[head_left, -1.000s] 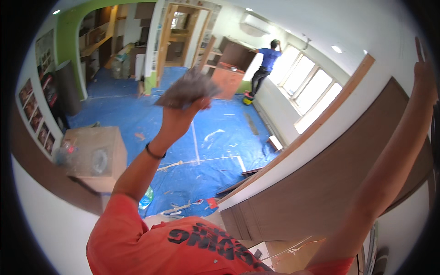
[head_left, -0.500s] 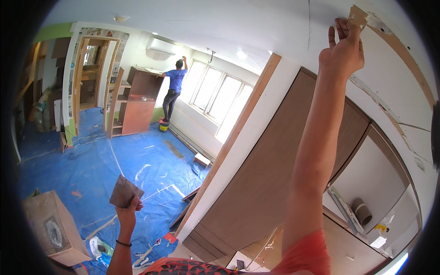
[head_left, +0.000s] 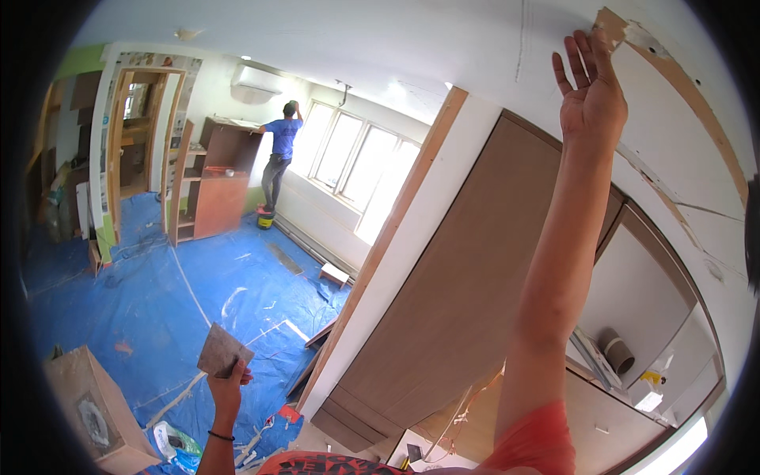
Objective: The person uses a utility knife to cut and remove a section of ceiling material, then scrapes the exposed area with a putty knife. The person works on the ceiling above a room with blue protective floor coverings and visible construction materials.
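Low at the left, my left hand [head_left: 227, 385] grips a thin square grey-brown plate [head_left: 222, 351] by its lower corner, holding it tilted up above the floor. My right arm is stretched high to the ceiling. There my right hand [head_left: 592, 99] pinches a small flat tan spreader [head_left: 609, 28] between thumb and forefinger, its other fingers spread apart. The spreader lies against the edge where the white ceiling [head_left: 443, 47] meets a rough, patched strip [head_left: 649, 39] with brown board beneath.
A co-worker [head_left: 283, 138] in a blue shirt stands on a bucket [head_left: 265, 221] by the windows, one arm raised. Blue sheeting [head_left: 214, 269] covers the floor. A wooden box [head_left: 103, 412] stands at lower left. Brown panels [head_left: 451, 277] and a recessed shelf [head_left: 633, 293] are at right.
The view has shifted slightly, so the room sits farther left. My right hand has turned its palm more into view, the spreader still at the ceiling edge. My left hand still holds the plate.
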`<state>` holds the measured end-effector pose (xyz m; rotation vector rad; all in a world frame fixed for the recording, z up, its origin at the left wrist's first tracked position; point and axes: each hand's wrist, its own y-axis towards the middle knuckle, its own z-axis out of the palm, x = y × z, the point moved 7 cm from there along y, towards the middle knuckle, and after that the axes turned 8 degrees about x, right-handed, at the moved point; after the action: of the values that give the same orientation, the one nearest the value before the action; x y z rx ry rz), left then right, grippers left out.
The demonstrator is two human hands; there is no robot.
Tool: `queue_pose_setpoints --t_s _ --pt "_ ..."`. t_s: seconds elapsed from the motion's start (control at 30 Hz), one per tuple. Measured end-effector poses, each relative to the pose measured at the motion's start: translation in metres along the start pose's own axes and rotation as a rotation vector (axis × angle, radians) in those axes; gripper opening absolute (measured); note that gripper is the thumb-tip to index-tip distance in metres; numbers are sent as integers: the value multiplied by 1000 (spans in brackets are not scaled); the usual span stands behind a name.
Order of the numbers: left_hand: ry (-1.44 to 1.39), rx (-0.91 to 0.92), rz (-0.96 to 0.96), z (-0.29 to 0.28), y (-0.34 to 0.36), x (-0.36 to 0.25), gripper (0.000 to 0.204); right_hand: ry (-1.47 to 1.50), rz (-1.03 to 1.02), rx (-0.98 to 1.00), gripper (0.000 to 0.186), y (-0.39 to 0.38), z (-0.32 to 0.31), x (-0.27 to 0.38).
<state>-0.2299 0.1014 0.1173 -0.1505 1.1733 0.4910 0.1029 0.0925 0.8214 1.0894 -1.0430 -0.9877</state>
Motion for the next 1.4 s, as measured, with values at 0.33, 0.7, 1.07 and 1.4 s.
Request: queue_pose_setpoints --t_s 0.33,0.7,1.07,1.4 --pt "-21 81 -83 25 -1 23 29 -38 -17 32 28 6 -5 4" --pt "-60 77 -139 35 -5 38 26 -43 -56 29 27 16 -11 1" --pt "32 103 -176 41 5 35 26 -248 -14 163 20 -2 -25 -7" --pt "195 486 1175 186 81 -398 38 -475 26 235 36 1 -14 2"
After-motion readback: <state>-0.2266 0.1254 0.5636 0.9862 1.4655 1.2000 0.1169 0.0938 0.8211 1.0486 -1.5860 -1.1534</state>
